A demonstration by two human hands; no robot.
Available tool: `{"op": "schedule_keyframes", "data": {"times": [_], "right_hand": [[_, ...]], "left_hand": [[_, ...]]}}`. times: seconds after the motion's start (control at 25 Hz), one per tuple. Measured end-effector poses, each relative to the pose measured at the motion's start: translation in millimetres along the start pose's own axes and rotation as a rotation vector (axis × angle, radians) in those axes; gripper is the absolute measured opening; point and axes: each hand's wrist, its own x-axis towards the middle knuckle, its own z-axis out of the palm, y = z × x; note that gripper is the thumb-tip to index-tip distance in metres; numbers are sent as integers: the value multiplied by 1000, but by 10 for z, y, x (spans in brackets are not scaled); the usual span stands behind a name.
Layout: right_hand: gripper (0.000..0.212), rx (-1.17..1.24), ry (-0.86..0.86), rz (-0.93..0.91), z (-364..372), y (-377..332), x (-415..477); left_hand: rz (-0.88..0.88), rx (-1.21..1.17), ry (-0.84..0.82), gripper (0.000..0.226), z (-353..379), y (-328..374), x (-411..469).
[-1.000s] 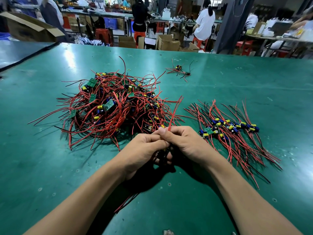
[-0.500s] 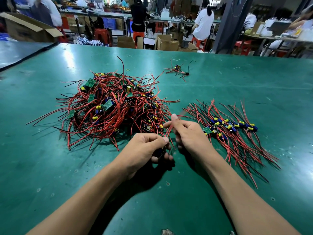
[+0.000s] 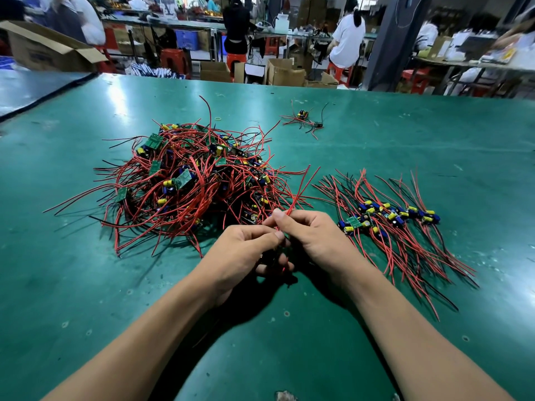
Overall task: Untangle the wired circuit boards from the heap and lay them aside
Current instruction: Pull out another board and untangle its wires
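Note:
A tangled heap (image 3: 191,183) of small green circuit boards with red and black wires lies left of centre on the green table (image 3: 405,146). To the right, a row of sorted boards (image 3: 390,218) lies with their wires fanned toward me. My left hand (image 3: 246,250) curls round a board that is mostly hidden under its fingers. Just beside it, my right hand (image 3: 312,235) pinches that board's red wires (image 3: 298,195), which stick up and away toward the heap's near edge.
A pair of stray wired boards (image 3: 304,118) lies farther back near the middle. Cardboard boxes (image 3: 43,50) and people at benches stand beyond the table's far edge. A second table surface (image 3: 29,88) adjoins at the far left.
My right hand slid out along the red wires away from my left hand, then drew back close to it, still pinching the wires. The left hand has kept its hold.

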Motion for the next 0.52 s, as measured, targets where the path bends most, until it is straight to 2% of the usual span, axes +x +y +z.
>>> {"op": "schedule_keyframes", "data": {"times": [0.28,0.4,0.52], "right_hand": [[40,9,341,-71,-58,-51,114],[58,299,377,49,-154,-134,133],[50,593,251,166,-200,-218,97]], "left_hand": [[33,112,-37,22,22,8,-20],[40,185,-81,23,29,11,-35],[59,215,-79,20,25,4,-33]]}}
